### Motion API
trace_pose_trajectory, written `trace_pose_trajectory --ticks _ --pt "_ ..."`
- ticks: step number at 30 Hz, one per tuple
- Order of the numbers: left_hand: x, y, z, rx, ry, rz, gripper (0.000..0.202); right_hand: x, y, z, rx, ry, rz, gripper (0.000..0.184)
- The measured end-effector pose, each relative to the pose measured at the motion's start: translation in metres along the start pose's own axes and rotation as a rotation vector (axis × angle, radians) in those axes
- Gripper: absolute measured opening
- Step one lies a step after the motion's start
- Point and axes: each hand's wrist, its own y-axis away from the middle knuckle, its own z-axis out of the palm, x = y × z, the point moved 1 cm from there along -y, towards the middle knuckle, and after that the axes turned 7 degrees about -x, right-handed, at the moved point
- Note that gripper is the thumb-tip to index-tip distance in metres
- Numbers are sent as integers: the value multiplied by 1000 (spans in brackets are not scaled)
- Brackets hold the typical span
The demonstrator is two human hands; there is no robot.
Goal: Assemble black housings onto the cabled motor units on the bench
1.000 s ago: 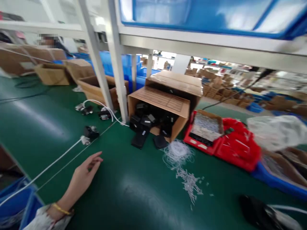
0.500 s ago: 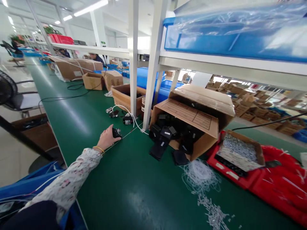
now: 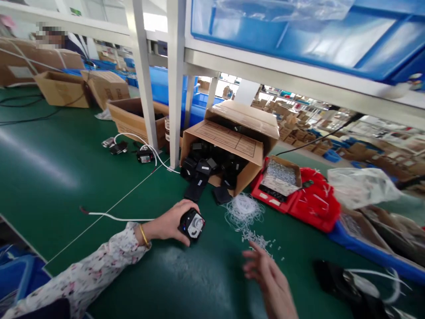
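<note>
My left hand (image 3: 172, 223) is closed round a small black device with a silver metal face (image 3: 195, 226), just above or on the green table. From behind the hand a white cable (image 3: 122, 218) runs left and ends in dark leads. My right hand (image 3: 267, 274), a little blurred, is over the table with its fingers apart and nothing in them. Just beyond its fingertips lie small white plastic pieces (image 3: 257, 240). A tangle of thin clear strands (image 3: 244, 212) lies behind them. Black plastic housings (image 3: 196, 188) spill from a tipped cardboard box (image 3: 254, 153).
At left, two similar devices with a white cable lie near a shelf post (image 3: 175, 88); one is a black unit (image 3: 144, 155). To the right are a red tray (image 3: 272, 199) with a box of screws (image 3: 282, 172), a red bag (image 3: 315, 199) and a blurred black object (image 3: 341, 283).
My left hand has brought the black device rightward and nearer, its white cable trailing. My right hand has come into view at the lower right. The view has turned right.
</note>
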Motion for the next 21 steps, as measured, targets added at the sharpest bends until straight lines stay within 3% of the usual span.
trace_pose_trajectory --ticks 2,4,7,10,14,18,21 --pt "10 -13 23 -88 73 67 73 2 -4 30 -330 -304 85 60" --pt "14 -19 41 -157 127 87 75 8 -8 57 -393 -386 98 59" --pt "9 -15 59 -163 184 2 80 20 -10 77 -338 -487 134 50" --pt "-1 -3 72 -53 173 -117 74 25 -5 80 -290 -648 193 43" --pt "-8 9 85 130 120 -165 55 17 -2 83 -269 -702 226 46" --pt "-5 8 94 190 74 -228 86 11 1 96 -217 -646 206 47" --pt "-1 -3 94 251 64 -318 80 9 -5 92 -280 -530 143 45"
